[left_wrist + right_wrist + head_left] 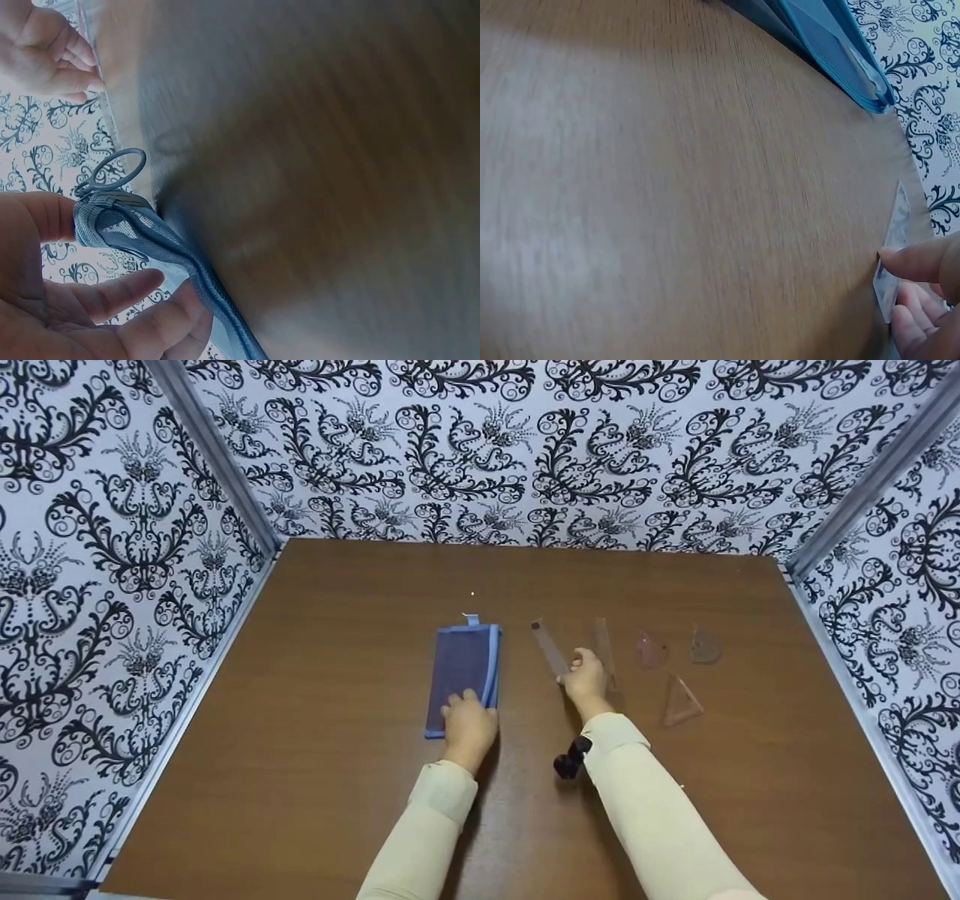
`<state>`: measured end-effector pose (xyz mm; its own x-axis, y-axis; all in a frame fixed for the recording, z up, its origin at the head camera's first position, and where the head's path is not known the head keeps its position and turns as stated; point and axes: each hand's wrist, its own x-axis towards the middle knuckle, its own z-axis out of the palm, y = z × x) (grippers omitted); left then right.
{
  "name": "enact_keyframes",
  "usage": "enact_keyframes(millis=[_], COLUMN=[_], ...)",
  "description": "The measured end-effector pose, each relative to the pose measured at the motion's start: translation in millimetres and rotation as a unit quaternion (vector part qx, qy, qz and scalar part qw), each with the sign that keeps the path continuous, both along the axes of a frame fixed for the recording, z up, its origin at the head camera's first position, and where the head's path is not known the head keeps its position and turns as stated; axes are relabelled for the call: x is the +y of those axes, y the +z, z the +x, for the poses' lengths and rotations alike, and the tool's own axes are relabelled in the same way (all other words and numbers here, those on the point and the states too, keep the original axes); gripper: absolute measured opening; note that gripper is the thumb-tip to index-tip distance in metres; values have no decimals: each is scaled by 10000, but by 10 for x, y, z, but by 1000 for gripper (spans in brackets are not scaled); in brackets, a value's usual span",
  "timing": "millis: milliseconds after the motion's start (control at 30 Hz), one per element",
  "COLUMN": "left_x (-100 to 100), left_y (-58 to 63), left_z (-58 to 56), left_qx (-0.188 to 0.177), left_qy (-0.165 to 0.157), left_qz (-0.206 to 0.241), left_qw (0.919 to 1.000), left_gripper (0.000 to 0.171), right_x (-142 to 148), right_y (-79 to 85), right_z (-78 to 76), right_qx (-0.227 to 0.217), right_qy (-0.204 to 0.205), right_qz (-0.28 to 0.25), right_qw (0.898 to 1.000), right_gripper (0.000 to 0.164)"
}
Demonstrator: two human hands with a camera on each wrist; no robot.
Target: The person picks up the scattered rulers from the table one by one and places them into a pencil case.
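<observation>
A blue mesh zip pouch [461, 660] lies lengthwise on the table, its near end under my left hand [471, 727]. In the left wrist view, the thumb and fingers hold the pouch's zipped edge [202, 277], beside a ring [120, 169] at its end. To the right, my right hand [585, 682] pinches the near end of a clear ruler [550, 645]. The right wrist view has the thumb on the ruler [900, 217] and the fingers at its other side. Just beyond that hand lies a second clear strip [602, 637], partly hidden by it.
Right of the hands lie a pinkish clear piece [651, 650], a rounded clear piece [705, 647] and a clear triangle [681, 705]. Patterned walls [480, 450] border the brown table [337, 660]. A black device [572, 759] sits on the right wrist.
</observation>
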<state>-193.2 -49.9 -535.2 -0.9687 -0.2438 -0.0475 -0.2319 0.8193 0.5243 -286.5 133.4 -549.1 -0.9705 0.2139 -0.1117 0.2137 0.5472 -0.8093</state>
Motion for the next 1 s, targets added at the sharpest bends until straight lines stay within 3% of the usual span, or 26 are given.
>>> enact_keyframes(millis=[167, 300, 467, 733, 1000], left_x=[-6, -1, 8, 13, 3], left_y=[1, 3, 10, 11, 2], left_z=[19, 18, 9, 6, 12], left_qx=[301, 334, 202, 137, 25], left_qy=[-200, -205, -131, 0, 14], left_qz=[-380, -415, -267, 10, 50], left_qw=[9986, 9984, 9994, 9999, 10000], left_gripper=[31, 32, 34, 37, 41], right_x=[-3, 15, 37, 58, 72], right_y=[20, 23, 23, -18, -32], right_z=[-4, -7, 0, 5, 16], right_qx=[-192, -185, -148, 147, 126], right_qy=[161, 320, 474, 393, 271], right_qz=[-13, 76, 7, -26, -682], right_qw=[9997, 9993, 9988, 9991, 9972], right_gripper=[63, 63, 59, 45, 42])
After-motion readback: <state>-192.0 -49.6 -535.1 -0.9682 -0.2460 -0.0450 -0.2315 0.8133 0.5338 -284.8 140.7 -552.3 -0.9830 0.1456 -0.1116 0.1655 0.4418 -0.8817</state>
